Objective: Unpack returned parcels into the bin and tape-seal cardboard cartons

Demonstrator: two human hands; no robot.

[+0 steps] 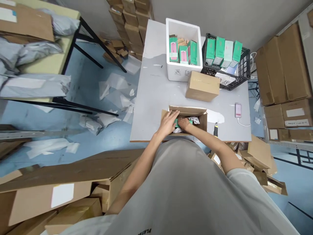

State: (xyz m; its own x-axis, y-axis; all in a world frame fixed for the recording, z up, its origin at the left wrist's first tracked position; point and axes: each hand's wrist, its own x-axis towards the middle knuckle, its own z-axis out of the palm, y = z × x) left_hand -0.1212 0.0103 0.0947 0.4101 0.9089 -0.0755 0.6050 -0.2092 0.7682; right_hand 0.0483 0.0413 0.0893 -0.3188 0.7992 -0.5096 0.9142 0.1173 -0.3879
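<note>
An open cardboard carton [202, 118] stands at the table's near edge, in front of my body. Inside it lie a green box [176, 123], mostly covered by my hands, and crumpled grey-white packing material [194, 120]. My left hand [169, 122] rests over the carton's left end, its fingers stretched out towards the far wall. Down inside the carton, my right hand [185, 124] has its fingers curled against the green box. To the right of the carton a black-and-yellow utility knife [216, 130] lies on the table.
Behind the carton are a closed cardboard box [202, 86], a white foam bin [179, 73] and a black crate [244, 68], both holding green boxes. A phone [238, 110] with a cable lies right. Cartons crowd both sides; paper scraps [119, 81] litter the floor.
</note>
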